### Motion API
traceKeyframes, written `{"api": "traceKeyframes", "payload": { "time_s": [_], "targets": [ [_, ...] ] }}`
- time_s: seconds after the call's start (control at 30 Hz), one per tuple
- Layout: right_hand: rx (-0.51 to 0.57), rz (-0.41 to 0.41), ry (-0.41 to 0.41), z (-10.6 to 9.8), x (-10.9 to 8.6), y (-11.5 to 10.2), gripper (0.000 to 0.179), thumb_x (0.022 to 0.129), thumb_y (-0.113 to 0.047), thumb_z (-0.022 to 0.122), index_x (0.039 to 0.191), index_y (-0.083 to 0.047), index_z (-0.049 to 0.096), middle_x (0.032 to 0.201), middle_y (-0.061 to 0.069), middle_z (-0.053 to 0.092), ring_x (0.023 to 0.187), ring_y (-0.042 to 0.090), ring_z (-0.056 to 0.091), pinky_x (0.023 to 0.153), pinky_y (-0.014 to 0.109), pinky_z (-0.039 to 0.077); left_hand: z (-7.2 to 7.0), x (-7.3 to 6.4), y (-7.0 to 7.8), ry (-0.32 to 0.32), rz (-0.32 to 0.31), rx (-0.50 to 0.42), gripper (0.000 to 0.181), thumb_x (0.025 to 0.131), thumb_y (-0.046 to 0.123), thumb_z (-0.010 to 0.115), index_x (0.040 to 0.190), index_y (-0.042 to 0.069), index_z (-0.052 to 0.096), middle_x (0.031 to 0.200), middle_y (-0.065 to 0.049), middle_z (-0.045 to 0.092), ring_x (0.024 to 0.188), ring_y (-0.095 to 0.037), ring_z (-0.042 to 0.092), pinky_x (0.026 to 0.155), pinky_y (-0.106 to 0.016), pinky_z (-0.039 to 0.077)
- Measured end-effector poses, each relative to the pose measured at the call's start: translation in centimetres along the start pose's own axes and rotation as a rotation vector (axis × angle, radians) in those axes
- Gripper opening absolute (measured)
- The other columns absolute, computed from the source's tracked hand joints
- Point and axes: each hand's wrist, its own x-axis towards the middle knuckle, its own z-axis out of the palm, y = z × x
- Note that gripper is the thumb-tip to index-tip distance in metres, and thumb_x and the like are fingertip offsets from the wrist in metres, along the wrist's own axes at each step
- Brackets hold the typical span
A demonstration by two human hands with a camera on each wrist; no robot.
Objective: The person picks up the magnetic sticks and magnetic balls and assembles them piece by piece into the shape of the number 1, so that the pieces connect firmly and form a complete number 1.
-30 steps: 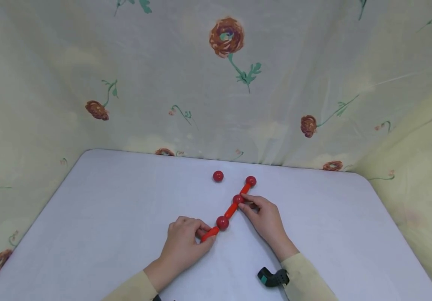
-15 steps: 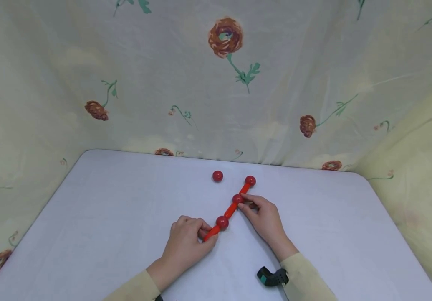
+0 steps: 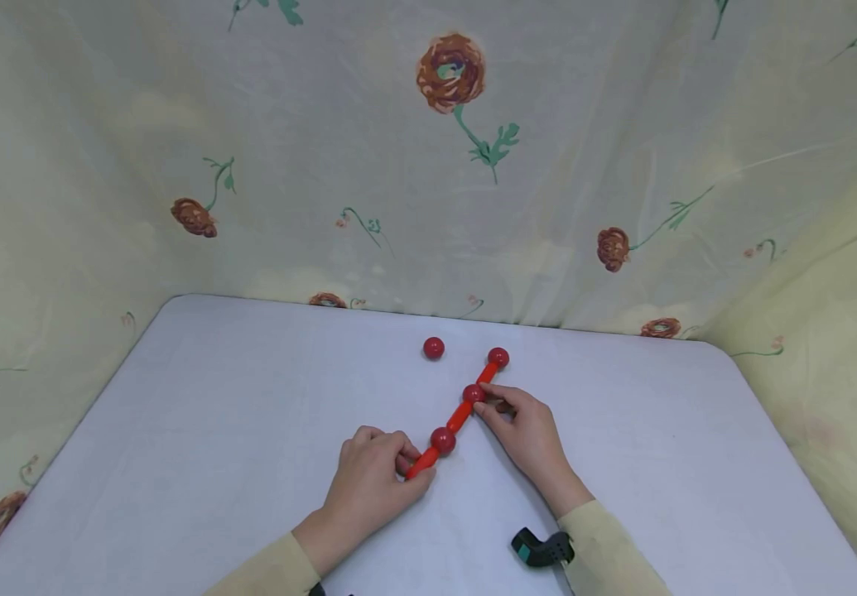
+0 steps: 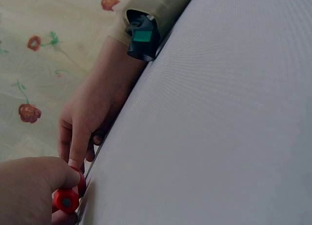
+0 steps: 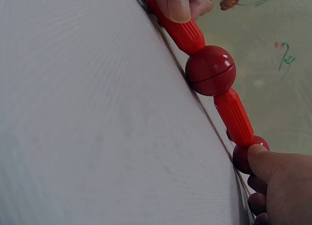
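Observation:
A chain of red rods and dark red balls slants across the white table. My left hand pinches the nearest orange-red rod between thumb and fingers. That rod's upper end meets the lowest ball. My right hand holds the middle ball with thumb and forefinger. Between these two balls runs a second rod. A third rod leads up to the far end ball. In the left wrist view the gripped rod's hexagonal end shows a grey dot.
A loose red ball lies left of the chain's far end. A black wrist device sits at the right sleeve. Behind the table hangs a flowered cloth.
My left hand has shifted slightly right and turned its rod, which now lies more in line with the chain, against the lowest ball. My right hand keeps its place on the middle ball.

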Motion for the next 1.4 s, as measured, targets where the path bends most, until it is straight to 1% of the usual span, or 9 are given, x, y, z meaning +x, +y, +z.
{"api": "traceKeyframes", "payload": {
  "time_s": [0.13, 0.6, 0.77, 1.0, 1.1, 1.4],
  "targets": [
    [-0.002, -0.004, 0.005, 0.0, 0.0, 0.0, 0.038, 0.089, -0.029, 0.076, 0.124, -0.018, 0.07, 0.106, -0.003, 0.069, 0.088, 0.014, 0.06, 0.076, 0.032, 0.053, 0.0, 0.0, 0.1, -0.006, -0.002, 0.003, 0.023, 0.079, 0.044, 0.079, 0.082, 0.024, 0.068, 0.063, 0.02, 0.051, 0.085, -0.014, 0.048, 0.074, -0.037, 0.038],
    [-0.001, -0.014, 0.007, 0.2, 0.1, 0.0, 0.039, 0.088, -0.029, 0.077, 0.125, -0.018, 0.07, 0.106, -0.003, 0.069, 0.088, 0.014, 0.059, 0.075, 0.032, 0.053, -0.2, 0.0, 0.1, 0.003, 0.008, 0.012, 0.023, 0.079, 0.044, 0.079, 0.08, 0.025, 0.067, 0.062, 0.02, 0.051, 0.085, -0.014, 0.048, 0.074, -0.037, 0.038],
    [0.007, -0.014, 0.005, 0.2, 0.0, 0.2, 0.041, 0.089, -0.034, 0.075, 0.127, -0.02, 0.068, 0.106, -0.005, 0.068, 0.088, 0.013, 0.059, 0.074, 0.032, 0.053, -0.3, 0.0, 0.1, 0.003, 0.004, 0.013, 0.023, 0.078, 0.044, 0.08, 0.08, 0.025, 0.067, 0.062, 0.02, 0.051, 0.085, -0.014, 0.048, 0.074, -0.037, 0.038],
    [0.044, -0.004, 0.034, -0.1, -1.2, 0.2, 0.042, 0.09, -0.043, 0.071, 0.126, -0.024, 0.066, 0.104, -0.008, 0.066, 0.089, 0.01, 0.058, 0.072, 0.029, 0.052, -0.1, -0.1, 0.1, -0.023, -0.012, -0.004, 0.023, 0.079, 0.044, 0.08, 0.082, 0.025, 0.067, 0.063, 0.021, 0.051, 0.086, -0.013, 0.048, 0.075, -0.038, 0.038],
    [0.061, -0.007, 0.038, 0.0, -1.9, 0.0, 0.04, 0.09, -0.044, 0.071, 0.124, -0.024, 0.067, 0.101, -0.01, 0.066, 0.087, 0.008, 0.058, 0.07, 0.026, 0.052, -0.1, 0.0, 0.0, -0.027, -0.017, -0.004, 0.023, 0.079, 0.044, 0.08, 0.082, 0.026, 0.066, 0.063, 0.021, 0.051, 0.086, -0.013, 0.048, 0.075, -0.038, 0.038],
    [0.12, -0.065, 0.011, 0.6, -3.4, -1.4, 0.032, 0.089, -0.033, 0.075, 0.119, -0.023, 0.071, 0.094, -0.014, 0.065, 0.079, 0.008, 0.057, 0.064, 0.024, 0.049, -0.3, -0.1, -0.2, -0.038, -0.014, -0.008, 0.021, 0.081, 0.044, 0.078, 0.082, 0.027, 0.066, 0.064, 0.022, 0.052, 0.086, -0.013, 0.048, 0.076, -0.038, 0.038]
  ]
}}
